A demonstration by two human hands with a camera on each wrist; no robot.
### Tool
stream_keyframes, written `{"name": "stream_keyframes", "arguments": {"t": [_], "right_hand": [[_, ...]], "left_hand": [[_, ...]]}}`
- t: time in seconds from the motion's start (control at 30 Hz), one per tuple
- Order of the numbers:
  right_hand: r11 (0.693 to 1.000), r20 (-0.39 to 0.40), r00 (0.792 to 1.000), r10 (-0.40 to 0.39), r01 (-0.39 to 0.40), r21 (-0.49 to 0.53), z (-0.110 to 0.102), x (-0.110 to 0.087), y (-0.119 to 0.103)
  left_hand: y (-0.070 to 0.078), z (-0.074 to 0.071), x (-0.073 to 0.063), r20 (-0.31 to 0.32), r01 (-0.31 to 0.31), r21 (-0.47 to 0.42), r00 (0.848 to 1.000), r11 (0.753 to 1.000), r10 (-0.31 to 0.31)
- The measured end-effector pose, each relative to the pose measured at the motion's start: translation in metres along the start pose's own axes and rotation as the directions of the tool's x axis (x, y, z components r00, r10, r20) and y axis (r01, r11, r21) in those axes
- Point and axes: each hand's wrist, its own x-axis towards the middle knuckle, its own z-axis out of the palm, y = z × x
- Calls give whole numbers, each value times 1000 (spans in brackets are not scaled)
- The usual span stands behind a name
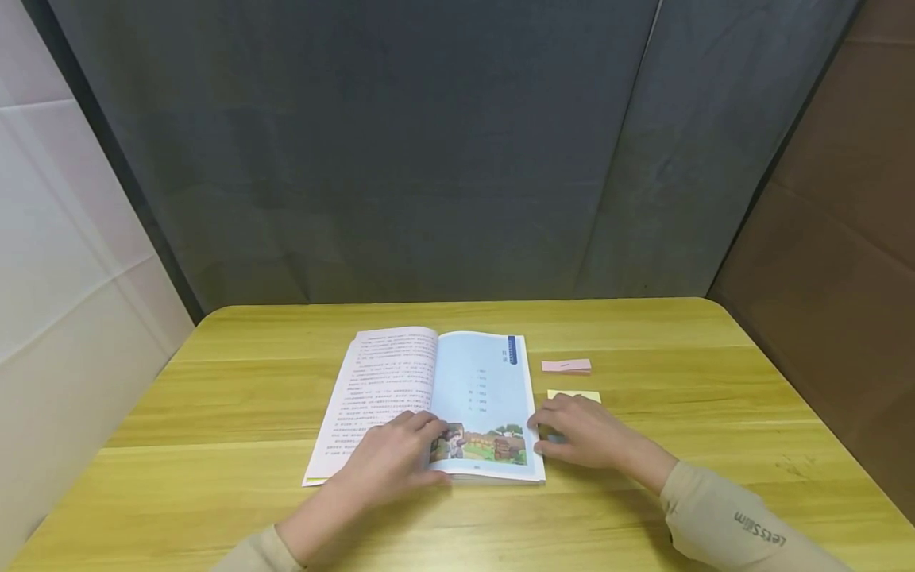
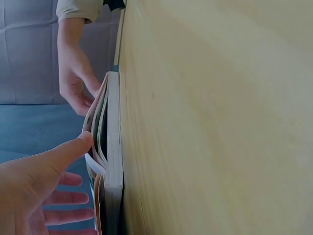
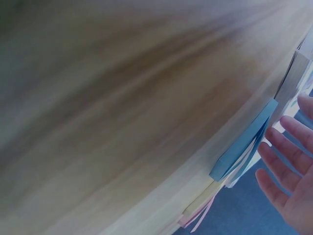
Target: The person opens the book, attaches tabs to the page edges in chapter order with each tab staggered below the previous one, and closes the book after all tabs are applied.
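Grey cloth (image 1: 429, 159) is hanging at twelve o'clock beyond the bench (image 1: 207, 445), where an illustrated book (image 1: 461, 389) is lying spread; the left hand (image 1: 396, 453), fingers extended, is touching its seven o'clock side; the right hand (image 1: 582, 431), fingers relaxed, is reaching its three o'clock edge, near blue notepad (image 3: 244, 142), yellow notepad (image 1: 588, 395), pink notepad (image 1: 566, 366)

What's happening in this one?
A person has a book lying open on a wooden table. The left hand rests on its lower part near the fold; the right hand is at the right page's outer edge. To the book's right lie a pink pad, a yellow pad partly hidden by that hand, and a blue pad.
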Motion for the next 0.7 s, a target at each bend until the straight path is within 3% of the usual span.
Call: {"name": "stream_keyframes", "arguments": {"t": [0.7], "right_hand": [[999,21,1000,22,-23,22,-3,1,-2]], "left_hand": [[-10,-4,-13,-98,-29,-21,995,999,27]]}}
